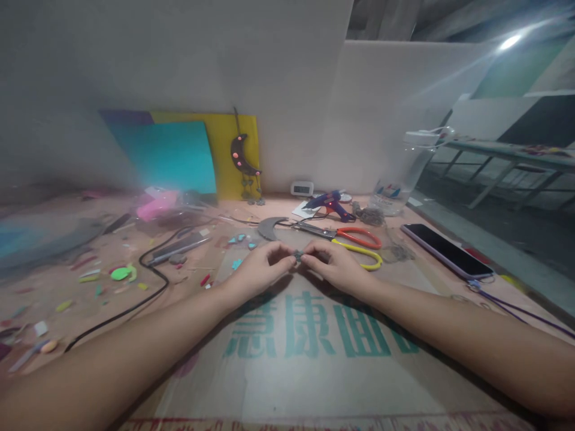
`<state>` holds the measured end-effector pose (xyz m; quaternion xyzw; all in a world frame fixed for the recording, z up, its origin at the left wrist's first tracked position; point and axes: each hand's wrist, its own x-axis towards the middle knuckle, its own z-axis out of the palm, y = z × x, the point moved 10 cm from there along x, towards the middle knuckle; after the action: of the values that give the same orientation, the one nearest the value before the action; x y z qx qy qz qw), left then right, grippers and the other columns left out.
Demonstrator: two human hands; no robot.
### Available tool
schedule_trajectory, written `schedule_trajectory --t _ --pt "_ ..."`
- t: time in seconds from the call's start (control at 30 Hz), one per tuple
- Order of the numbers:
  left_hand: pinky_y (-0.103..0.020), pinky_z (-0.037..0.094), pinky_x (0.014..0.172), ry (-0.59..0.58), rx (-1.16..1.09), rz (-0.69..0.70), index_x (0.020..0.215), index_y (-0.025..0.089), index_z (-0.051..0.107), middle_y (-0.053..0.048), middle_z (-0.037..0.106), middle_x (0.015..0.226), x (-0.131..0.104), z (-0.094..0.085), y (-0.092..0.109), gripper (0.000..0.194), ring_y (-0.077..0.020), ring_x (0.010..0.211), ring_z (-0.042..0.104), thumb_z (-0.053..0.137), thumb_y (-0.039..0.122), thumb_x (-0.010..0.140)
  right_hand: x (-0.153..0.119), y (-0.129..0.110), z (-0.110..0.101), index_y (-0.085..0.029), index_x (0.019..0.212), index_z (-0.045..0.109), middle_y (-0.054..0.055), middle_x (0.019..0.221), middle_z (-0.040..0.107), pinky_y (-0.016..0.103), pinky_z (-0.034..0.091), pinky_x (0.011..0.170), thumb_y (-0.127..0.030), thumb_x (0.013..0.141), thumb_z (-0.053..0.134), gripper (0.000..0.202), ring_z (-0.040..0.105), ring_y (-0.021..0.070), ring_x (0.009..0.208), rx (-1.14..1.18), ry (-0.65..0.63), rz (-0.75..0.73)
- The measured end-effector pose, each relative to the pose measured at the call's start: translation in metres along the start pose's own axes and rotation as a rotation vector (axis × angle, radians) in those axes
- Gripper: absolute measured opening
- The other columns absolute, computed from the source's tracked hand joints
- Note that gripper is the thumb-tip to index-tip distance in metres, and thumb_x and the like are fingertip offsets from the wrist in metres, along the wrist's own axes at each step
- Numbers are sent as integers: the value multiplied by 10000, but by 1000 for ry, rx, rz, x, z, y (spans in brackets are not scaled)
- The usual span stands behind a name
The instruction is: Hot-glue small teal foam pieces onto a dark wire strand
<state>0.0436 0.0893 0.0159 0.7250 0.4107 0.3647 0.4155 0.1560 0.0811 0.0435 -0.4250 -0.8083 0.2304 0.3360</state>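
Note:
My left hand (258,267) and my right hand (336,266) meet at the middle of the table, both closed in a pinch. Between their fingertips is a small dark grey piece (297,256), its shape mostly covered by the fingers. Just beyond my left hand lies a grey crescent moon cutout (269,228). Scissors (359,237) with one orange and one yellow handle rest behind my right hand. Several small light blue pieces (241,239) are scattered to the left of the crescent. Under my forearms spreads a board with green lettering (309,389).
A purple hot glue gun (330,203) and a small digital clock (302,188) stand at the back. A decorated moon ornament (239,157) hangs against yellow card. On the right are a phone (447,251) and a clear plastic bottle (395,173). Colourful scraps and a black cable (157,275) lie left.

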Motion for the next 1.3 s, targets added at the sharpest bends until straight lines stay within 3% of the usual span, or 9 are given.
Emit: schedule_trajectory --t 0.97,1.2,1.3 --pt "-275 426 712 14 152 -17 861 151 621 -27 649 841 -2 -4 3 202 -169 792 586 549 336 822 -2 -2 2 -156 838 685 30 813 692 260 459 707 -270 863 572 162 614 150 754 -42 -16 -21" --pt "-249 408 666 17 111 -3 828 162 586 -1 617 793 -1 -5 1 188 -145 737 560 542 345 842 -3 2 1 -158 1030 664 52 958 718 286 496 770 -314 878 555 243 655 175 866 83 -17 44" --pt "-245 406 654 23 126 -7 824 161 586 0 615 788 -1 -5 -1 180 -143 733 559 541 334 845 -3 1 -1 -155 931 680 52 917 716 280 490 763 -306 891 531 215 651 172 849 43 -5 37"
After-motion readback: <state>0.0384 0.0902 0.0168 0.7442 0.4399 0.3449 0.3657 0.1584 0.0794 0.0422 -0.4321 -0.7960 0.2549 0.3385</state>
